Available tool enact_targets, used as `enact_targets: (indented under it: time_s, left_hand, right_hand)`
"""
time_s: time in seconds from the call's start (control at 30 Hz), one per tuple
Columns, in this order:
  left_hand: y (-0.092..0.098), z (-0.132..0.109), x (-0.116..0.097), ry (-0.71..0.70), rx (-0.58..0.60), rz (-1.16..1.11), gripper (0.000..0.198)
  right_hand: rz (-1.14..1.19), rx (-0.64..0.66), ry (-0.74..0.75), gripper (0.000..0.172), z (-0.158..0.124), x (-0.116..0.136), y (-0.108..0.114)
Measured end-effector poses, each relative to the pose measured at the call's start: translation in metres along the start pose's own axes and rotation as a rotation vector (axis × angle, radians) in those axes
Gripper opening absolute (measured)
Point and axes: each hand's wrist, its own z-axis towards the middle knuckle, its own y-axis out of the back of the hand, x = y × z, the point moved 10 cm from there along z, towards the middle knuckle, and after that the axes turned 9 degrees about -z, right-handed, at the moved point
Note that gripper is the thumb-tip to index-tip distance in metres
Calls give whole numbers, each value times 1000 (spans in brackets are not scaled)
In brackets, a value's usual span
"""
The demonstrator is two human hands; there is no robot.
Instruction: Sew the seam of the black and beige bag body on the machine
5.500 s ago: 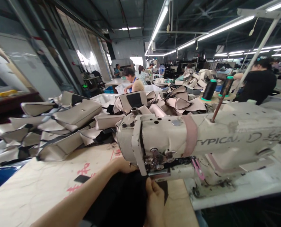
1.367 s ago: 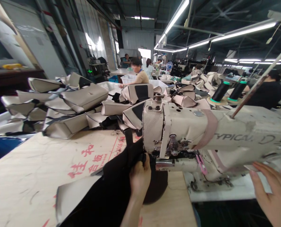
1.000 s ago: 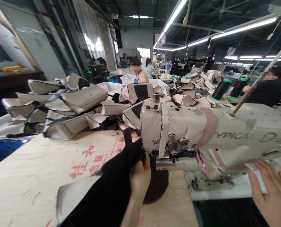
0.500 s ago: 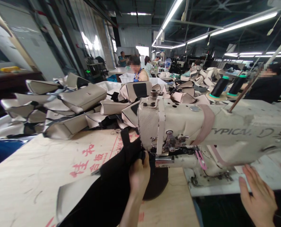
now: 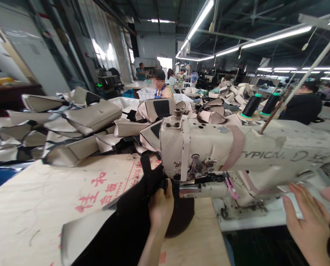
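Observation:
My left hand [image 5: 161, 210] grips a black bag panel with a beige edge [image 5: 120, 225], pressing it up to the presser foot [image 5: 196, 172] of a cream-coloured industrial sewing machine [image 5: 223, 146]. A black strap [image 5: 146, 166] rises from the panel beside the machine head. The needle point is hidden by the fabric and machine parts. My right hand [image 5: 306, 225] hangs open over the white machine table [image 5: 276, 218], touching nothing I can make out.
A plywood work table [image 5: 34, 210] with red printed characters lies left of the machine. Behind it sits a heap of beige bag pieces with black trim [image 5: 81, 129]. Black thread cones [image 5: 251, 106] stand behind the machine. Co-workers [image 5: 159, 85] sit at the far tables.
My right hand has dropped lower and shifted left a little over the machine table. My left hand stays on the black panel, and the view has tilted slightly.

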Motion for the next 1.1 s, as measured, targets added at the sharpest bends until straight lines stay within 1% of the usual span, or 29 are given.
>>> enact_targets:
  time_s: [0.13, 0.27, 0.47, 0.63, 0.73, 0.87, 0.93, 1.0, 1.03, 1.1]
  left_hand:
    - [-5, 9, 2, 57, 40, -17, 42]
    - [-12, 19, 5, 99, 99, -53, 34]
    - [-18, 30, 6, 96, 168, -144, 26]
    - [-23, 30, 8, 103, 212, -211, 26]
    - [-24, 28, 9, 119, 230, -230, 25]
    - [-21, 24, 12, 175, 239, -229, 24]
    - [-18, 21, 12, 199, 241, -229, 25]
    - [-15, 20, 12, 205, 241, -234, 28]
    - [-14, 20, 11, 203, 239, -238, 29]
    - [-12, 20, 11, 194, 233, -247, 31]
  right_hand:
    - [11, 17, -59, 45, -1, 1, -2]
    - [18, 30, -48, 46, -1, 0, -3]
    - [38, 35, -81, 47, -2, 2, -2]
    - [60, 53, -132, 51, -3, -1, -7]
    - [114, 7, -110, 54, -18, -2, -17]
    - [158, -30, -49, 50, -50, 5, -33]
    - [152, -32, -21, 51, -56, 5, -34]
    - [123, -29, 12, 49, -48, -2, -27]
    - [114, -7, 39, 46, -39, -7, -23]
    - [104, 26, 60, 38, -11, -29, -13]
